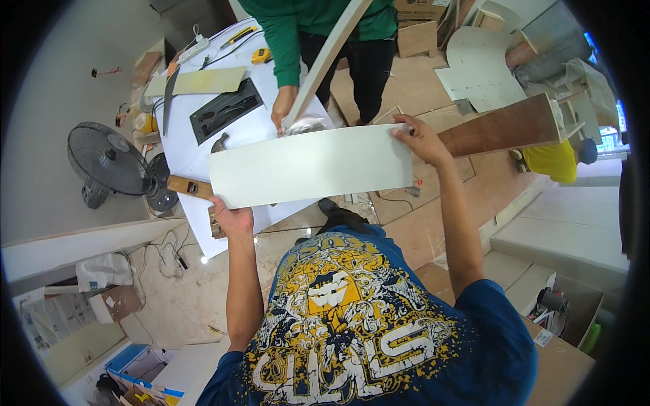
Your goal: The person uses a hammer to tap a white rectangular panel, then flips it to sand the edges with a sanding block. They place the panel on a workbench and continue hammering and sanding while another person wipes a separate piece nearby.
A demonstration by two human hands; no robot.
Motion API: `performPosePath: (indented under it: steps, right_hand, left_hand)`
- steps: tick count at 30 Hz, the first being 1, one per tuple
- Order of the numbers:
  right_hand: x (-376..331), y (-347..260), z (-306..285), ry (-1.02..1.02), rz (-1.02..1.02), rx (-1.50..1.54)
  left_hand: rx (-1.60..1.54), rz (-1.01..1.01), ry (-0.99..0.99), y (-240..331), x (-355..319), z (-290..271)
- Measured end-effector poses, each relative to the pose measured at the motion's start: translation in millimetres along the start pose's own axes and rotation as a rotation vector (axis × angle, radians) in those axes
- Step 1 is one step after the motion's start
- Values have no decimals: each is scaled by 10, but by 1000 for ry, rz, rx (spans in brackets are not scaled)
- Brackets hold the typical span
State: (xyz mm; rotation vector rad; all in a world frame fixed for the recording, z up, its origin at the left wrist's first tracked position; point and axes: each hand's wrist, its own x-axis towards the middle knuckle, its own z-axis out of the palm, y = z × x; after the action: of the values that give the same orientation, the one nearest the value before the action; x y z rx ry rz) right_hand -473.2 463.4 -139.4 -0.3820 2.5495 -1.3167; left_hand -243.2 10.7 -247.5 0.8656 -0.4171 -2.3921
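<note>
A long white panel is held level in front of me, partly over the white worktable. My left hand grips its near left corner. My right hand is closed on its far right corner, thumb below the edge and fingers over the top. Beyond the panel, a co-worker in a green sleeve has a hand at the lower end of a long pale board. A wooden hand plane lies at the table edge beside the panel's left end. A hammer head shows just past the panel.
On the worktable are a black tool case, a handsaw, a yellow tape measure and a pale yellowish strip. A black fan stands left. Cables trail over the floor. A brown board extends right.
</note>
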Motion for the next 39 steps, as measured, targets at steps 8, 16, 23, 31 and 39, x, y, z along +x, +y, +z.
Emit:
performPosePath:
  steps: [8,16,23,31,39]
  right_hand:
    - [-327,-363,-202,120,150,572]
    - [-566,-886,-605,229,-70,353]
    - [-749,-1164,-1178,321,-141,162]
    - [-1077,-1558,-1636,390,-45,91]
    - [-1107,-1767,-1473,385,-28,-7]
  left_hand:
    - [-71,-131,-113,-279,-152,-111]
    - [-292,-342,-223,-572,-112,-103]
    - [-7,-523,-267,-975,-374,344]
    - [542,-950,-475,-1322,-265,201]
    - [1146,-763,-559,-1129,-269,146]
